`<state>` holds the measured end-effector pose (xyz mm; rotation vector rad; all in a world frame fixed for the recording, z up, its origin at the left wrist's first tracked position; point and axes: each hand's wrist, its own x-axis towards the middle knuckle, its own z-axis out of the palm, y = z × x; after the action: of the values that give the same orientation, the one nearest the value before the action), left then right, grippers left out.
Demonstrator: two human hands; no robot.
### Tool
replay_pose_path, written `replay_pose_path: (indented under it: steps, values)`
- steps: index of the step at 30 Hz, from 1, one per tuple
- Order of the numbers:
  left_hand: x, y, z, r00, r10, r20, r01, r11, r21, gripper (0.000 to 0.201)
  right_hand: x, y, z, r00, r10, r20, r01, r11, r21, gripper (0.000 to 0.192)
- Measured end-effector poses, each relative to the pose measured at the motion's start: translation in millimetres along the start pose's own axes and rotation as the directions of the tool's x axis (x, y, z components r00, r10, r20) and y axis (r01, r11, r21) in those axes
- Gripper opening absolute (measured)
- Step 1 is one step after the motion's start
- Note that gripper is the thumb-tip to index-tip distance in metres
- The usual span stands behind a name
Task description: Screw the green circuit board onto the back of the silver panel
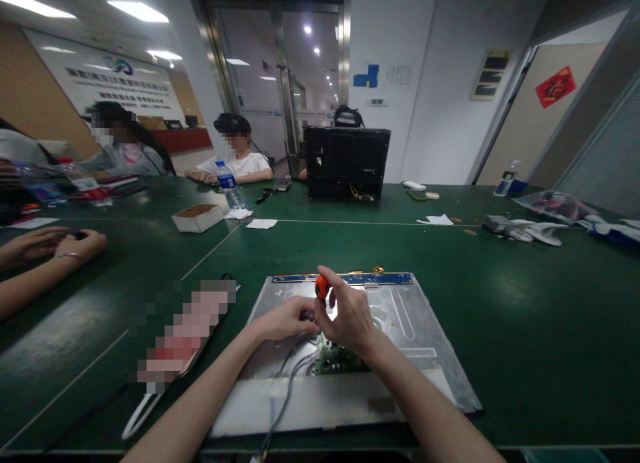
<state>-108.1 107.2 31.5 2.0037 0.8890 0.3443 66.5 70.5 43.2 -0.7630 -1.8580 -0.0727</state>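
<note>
A flat metal display panel (425, 329) lies face down on the green table in front of me. My right hand (353, 316) grips a screwdriver (322, 287) by its orange and black handle, held upright over the panel's middle. Close beside it, my left hand (287, 319) has its fingers curled together near the screwdriver's lower part; what they pinch, if anything, is hidden. Below both hands sits a green circuit board (336, 361), partly covered by my right hand. Grey cables (289, 393) run from there over the near edge. A blue circuit strip (295, 278) lines the panel's far edge.
Left of the panel lies a blurred-out pink item (187, 339) with a white strap. A co-worker's hands (75, 246) rest farther left. Beyond are a small open box (197, 218), a water bottle (229, 183) and a black monitor housing (347, 163). Grey-white gloves (525, 231) lie right.
</note>
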Motion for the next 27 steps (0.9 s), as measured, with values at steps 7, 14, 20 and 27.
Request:
replay_pose_path:
  steps: [7,14,20,27]
  values:
    - [-0.8,2.3,0.7,1.0,-0.015,0.0,0.015,0.999,-0.041,0.013,-0.2,-0.5,-1.2,1.0,0.012,-0.003,-0.012,1.0,-0.005,0.057]
    - [-0.7,1.4,-0.3,0.999,-0.032,0.011,0.032,0.999,-0.038,0.012,-0.4,0.2,-0.6,1.0,0.0,-0.002,0.0,1.0,0.006,0.055]
    - [-0.6,0.1,0.3,0.999,-0.048,0.006,0.048,0.999,-0.016,0.013,-0.4,2.3,1.1,1.0,0.01,0.009,-0.01,1.0,-0.008,0.054]
    - [-2.8,2.8,2.8,0.996,-0.076,-0.045,0.077,0.997,0.021,0.012,-0.1,3.3,0.8,0.998,0.04,0.046,-0.039,0.999,-0.017,0.055]
